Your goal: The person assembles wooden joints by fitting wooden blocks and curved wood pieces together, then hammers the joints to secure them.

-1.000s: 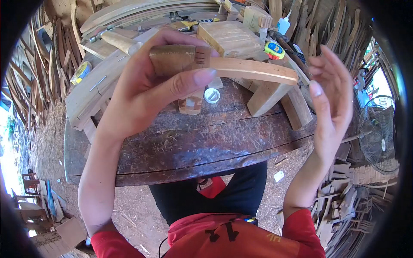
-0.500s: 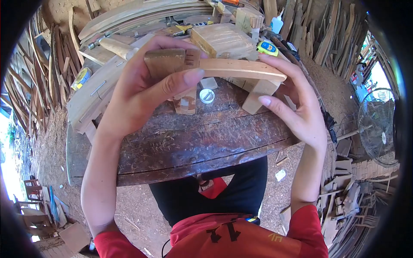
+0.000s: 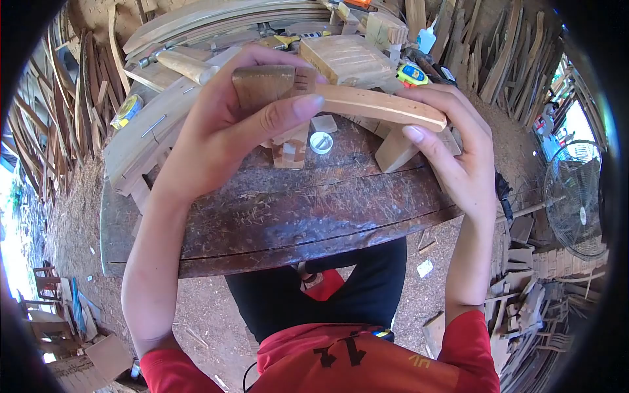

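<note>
Both hands hold a curved wooden piece (image 3: 380,105) above the workbench. My left hand (image 3: 209,147) is closed around its left end, together with a darker wooden block (image 3: 264,88) that meets it there; dark pencil-like marks show at the joint. My left thumb presses along the near side. At the other end, my right hand (image 3: 468,154) pinches the curved piece, thumb below and fingers above. Beneath the hands, a pale wooden block (image 3: 396,152) and another piece with a patchy face (image 3: 289,152) rest on the bench. A small white round cap (image 3: 321,143) lies between them.
The dark, scratched workbench (image 3: 282,229) carries a thick wood block (image 3: 347,57), a tape measure (image 3: 412,74), a hammer (image 3: 183,64), a glue bottle (image 3: 426,39) and a tape roll (image 3: 128,111). A nail (image 3: 154,126) sticks out of a curved board. A fan (image 3: 573,200) stands at right.
The curved piece and block have shifted slightly right and its right end dips lower. My right thumb has risen from beside the pale block to the curved piece's end.
</note>
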Demonstrator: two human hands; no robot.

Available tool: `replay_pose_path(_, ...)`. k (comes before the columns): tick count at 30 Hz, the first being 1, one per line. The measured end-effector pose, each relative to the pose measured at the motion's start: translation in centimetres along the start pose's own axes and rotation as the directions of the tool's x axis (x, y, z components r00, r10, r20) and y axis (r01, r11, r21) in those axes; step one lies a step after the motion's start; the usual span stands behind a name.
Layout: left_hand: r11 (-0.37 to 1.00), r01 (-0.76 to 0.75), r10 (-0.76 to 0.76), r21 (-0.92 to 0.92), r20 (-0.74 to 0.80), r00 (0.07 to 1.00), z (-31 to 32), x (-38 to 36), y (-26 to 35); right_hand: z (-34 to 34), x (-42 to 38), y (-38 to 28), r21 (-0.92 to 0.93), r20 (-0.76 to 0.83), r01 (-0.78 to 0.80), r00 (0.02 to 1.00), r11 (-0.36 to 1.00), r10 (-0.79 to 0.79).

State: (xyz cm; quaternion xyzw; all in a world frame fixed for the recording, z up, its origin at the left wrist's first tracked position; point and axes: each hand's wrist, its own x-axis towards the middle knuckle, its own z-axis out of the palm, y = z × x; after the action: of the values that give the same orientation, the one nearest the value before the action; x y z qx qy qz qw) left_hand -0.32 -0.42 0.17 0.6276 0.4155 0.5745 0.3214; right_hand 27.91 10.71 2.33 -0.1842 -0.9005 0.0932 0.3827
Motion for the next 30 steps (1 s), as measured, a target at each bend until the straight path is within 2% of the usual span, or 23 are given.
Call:
replay_pose_path(6, 1.000, 0.011, -0.011, 0.026, -0.008, 1.000, -0.2, 0.1, -0.2, 0.1, 1.5, -1.8, -0.297, 0.055, 0.150, 0.989, 0.943, -0.140)
replay_pose_path(10, 1.000, -0.002, 0.002, 0.030, -0.013, 1.000, -0.2, 0.1, -0.1, 0.7, 2.3, -1.9, -0.488, 0.125, 0.321, 0.946, 0.812, -0.299)
replay_pose_path(17, 0.997, 0.028, -0.026, 0.075, -0.036, 0.999, -0.8, 0.1, 0.5, 1.8, 2.5, -1.8, -0.514, 0.062, 0.328, 0.936, 0.793, -0.347)
replay_pose_path(22, 1.000, -0.009, 0.010, 0.011, -0.048, 0.999, -0.7, 0.1, 0.7, 2.1, 2.9, -1.7, -0.513, 0.014, 0.331, 0.926, 0.792, -0.378)
replay_pose_path(26, 0.996, 0.029, -0.026, 0.090, -0.028, 0.999, -1.2, -0.1, 1.4, 1.9, 3.0, -2.2, -0.454, 0.047, 0.324, 0.939, 0.830, -0.342)
replay_pose_path(30, 0.998, 0.044, -0.042, 0.041, -0.036, 0.998, -1.3, 0.0, 0.7, 2.0, 2.9, -2.1, -0.424, 0.080, 0.345, 0.935, 0.837, -0.345)
